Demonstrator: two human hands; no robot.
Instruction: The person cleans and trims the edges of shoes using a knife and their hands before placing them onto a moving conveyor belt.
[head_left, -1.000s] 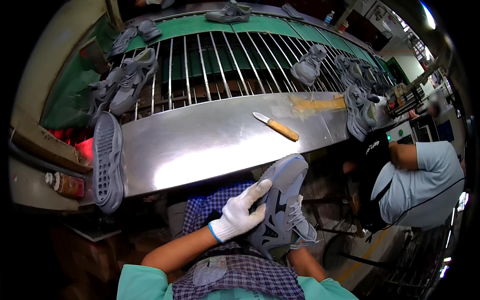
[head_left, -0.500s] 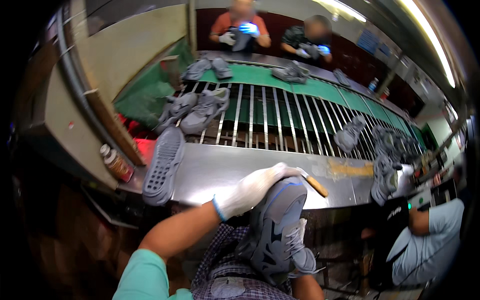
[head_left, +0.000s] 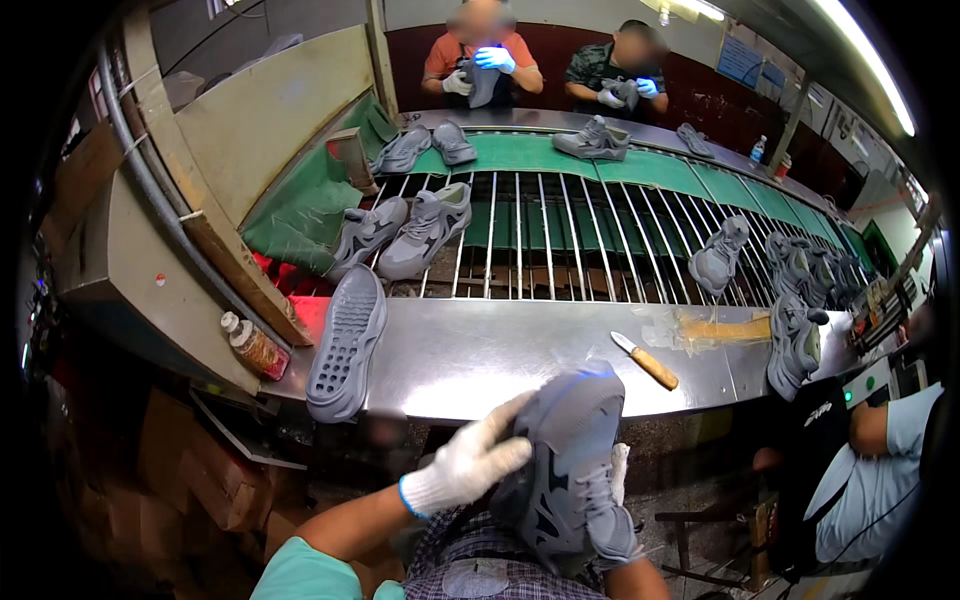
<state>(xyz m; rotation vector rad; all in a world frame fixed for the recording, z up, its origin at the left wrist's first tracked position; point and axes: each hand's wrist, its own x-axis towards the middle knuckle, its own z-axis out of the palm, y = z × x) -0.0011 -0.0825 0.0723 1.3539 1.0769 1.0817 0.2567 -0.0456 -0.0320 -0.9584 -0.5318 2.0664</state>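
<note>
A grey sneaker (head_left: 570, 470) with black side patches and pale laces stands toe-up in front of my body. My left hand (head_left: 470, 462), in a white knit glove, grips its left side near the toe, thumb apart from the fingers. At its right edge a strip of my right hand (head_left: 620, 472) shows, also gloved; it supports the shoe from behind, its fingers mostly hidden. Beyond the toe, a short knife (head_left: 645, 360) with a wooden handle lies on the metal bench (head_left: 450, 345). A loose grey shoe sole (head_left: 348, 345) rests at the bench's left.
Grey sneakers (head_left: 428, 230) sit on the metal bars (head_left: 545, 235), with several more (head_left: 795, 345) at the right. A bottle (head_left: 255, 345) stands at the left corner. Two co-workers (head_left: 482, 65) handle shoes across the green belt (head_left: 520, 152); another person's sleeve (head_left: 870, 480) is close on the right.
My left hand has slid from the top of the toe down to the shoe's left side. The knife's blade is now uncovered, and the shoe sits slightly lower. The view has shifted a little.
</note>
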